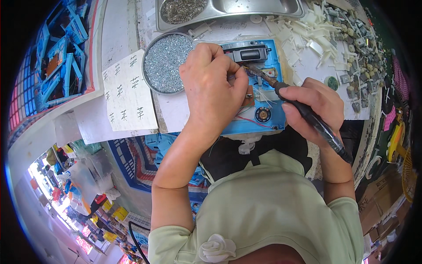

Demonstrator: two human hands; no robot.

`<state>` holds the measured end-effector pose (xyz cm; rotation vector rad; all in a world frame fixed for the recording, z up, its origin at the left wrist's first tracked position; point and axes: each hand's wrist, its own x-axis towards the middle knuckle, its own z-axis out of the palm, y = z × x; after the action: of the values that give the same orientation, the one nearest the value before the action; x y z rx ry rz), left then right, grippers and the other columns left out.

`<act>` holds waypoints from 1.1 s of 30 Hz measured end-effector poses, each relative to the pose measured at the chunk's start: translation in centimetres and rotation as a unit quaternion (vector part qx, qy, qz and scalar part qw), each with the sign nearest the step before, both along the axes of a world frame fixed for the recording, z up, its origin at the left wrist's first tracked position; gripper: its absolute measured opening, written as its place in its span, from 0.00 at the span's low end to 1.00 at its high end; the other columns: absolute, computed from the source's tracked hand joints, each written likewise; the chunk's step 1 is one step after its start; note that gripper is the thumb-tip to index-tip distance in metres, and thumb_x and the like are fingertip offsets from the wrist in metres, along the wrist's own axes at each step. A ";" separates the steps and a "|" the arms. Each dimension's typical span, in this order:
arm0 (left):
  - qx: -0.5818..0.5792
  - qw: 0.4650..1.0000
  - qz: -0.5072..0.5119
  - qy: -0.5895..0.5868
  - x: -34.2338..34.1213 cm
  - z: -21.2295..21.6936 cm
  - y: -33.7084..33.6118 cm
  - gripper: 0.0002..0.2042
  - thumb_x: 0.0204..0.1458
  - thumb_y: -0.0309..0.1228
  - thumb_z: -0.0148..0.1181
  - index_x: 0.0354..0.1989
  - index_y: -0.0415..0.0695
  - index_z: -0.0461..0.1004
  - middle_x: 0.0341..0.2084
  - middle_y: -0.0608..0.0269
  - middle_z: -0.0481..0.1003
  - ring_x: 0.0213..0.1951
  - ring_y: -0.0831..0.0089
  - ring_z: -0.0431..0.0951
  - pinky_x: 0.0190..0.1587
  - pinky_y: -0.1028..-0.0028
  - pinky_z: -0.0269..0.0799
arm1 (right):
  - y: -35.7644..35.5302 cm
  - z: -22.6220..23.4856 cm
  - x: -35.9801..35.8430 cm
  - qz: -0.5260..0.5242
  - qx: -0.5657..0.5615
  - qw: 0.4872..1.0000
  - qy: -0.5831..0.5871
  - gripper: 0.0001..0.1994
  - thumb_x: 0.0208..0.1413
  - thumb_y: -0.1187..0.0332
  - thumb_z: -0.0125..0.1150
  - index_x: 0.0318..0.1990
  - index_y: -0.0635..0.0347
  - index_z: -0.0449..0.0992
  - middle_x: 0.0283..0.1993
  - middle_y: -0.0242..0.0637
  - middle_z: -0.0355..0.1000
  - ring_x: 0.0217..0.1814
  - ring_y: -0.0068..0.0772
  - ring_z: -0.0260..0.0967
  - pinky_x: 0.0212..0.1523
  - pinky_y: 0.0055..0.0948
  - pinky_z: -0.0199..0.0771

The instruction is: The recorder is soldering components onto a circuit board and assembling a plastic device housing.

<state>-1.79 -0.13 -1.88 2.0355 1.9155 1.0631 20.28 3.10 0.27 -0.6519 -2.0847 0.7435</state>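
A blue plastic housing (pixel 274 121) lies on the table before me, with a black compartment (pixel 250 54) along its far side. Inside it are a small round speaker (pixel 263 115), a brown circuit board (pixel 249 97) and thin white and red wires. My right hand (pixel 323 103) grips a soldering iron (pixel 314 121) by its black handle; the metal tip points left into the housing, just below the black compartment. Over the housing's left part, my left hand (pixel 211 86) is closed in a pinch close to the iron's tip. Whatever those fingers hold is hidden.
Left of my left hand stands a round metal dish (pixel 165 61) of small screws, beside a paper sheet (pixel 129 94) with handwriting. A steel tray (pixel 255 6) holds small metal parts. White plastic pieces (pixel 314 28) and grey parts (pixel 358 66) pile up right. Blue housings (pixel 66 61) fill a far-left container.
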 end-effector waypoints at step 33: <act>-0.003 0.995 0.058 0.075 1.0 0.5 -0.4 0.05 0.39 0.28 0.70 0.21 0.45 0.79 0.31 0.66 0.71 0.38 0.67 0.74 0.48 0.64 0.58 | -0.9 0.1 2.5 -0.025 0.012 0.999 0.033 0.13 0.48 0.76 0.72 0.42 0.67 0.80 0.25 0.37 0.74 0.19 0.32 0.64 0.20 0.28 0.61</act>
<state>-0.77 -0.57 -1.34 2.0779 2.1300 0.9509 22.76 2.21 0.35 -0.6553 -2.0081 0.7020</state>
